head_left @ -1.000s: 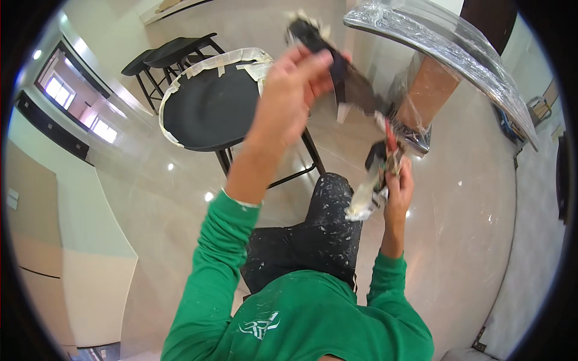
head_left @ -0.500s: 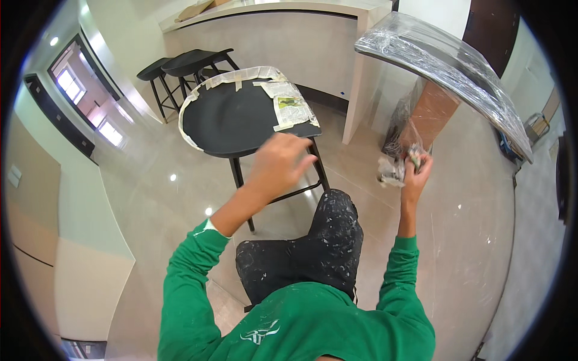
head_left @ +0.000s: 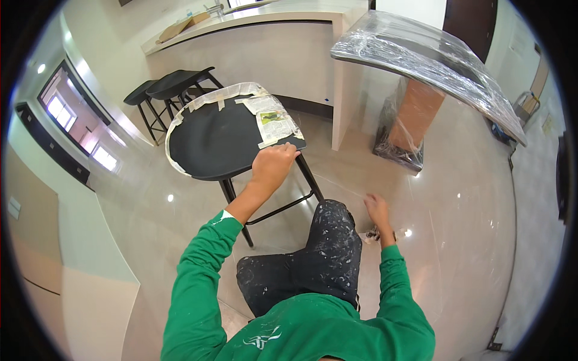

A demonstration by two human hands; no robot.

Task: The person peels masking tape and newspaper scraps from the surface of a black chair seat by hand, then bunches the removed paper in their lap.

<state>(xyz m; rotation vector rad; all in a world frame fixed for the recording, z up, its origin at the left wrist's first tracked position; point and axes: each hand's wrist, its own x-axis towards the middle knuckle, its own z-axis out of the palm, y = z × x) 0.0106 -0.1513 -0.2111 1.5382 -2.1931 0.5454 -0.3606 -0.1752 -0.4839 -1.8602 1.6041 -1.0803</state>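
A black bar stool (head_left: 208,138) stands in front of me, its seat rim lined with masking tape (head_left: 174,129). Printed newspaper (head_left: 274,123) is taped over the seat's right part. My left hand (head_left: 274,165) is closed at the front right corner of the seat; what lies under its fingertips is hidden. To the right of my knee, my right hand (head_left: 377,210) is low over the floor with fingers apart and nothing visible in them. A crumpled wad (head_left: 370,235) shows beside that wrist, partly hidden; whether it rests on the floor is unclear.
Plastic-wrapped furniture with a broad top (head_left: 415,51) and a brown base (head_left: 415,114) stands at the right. Two more black stools (head_left: 174,84) are by the counter (head_left: 241,54) at the back left. Glossy tile floor (head_left: 337,180) surrounds me.
My right hand has come down and toward my knee, and the crumpled wad has left its fingers. My left hand has closed at the seat corner. The view has shifted slightly.
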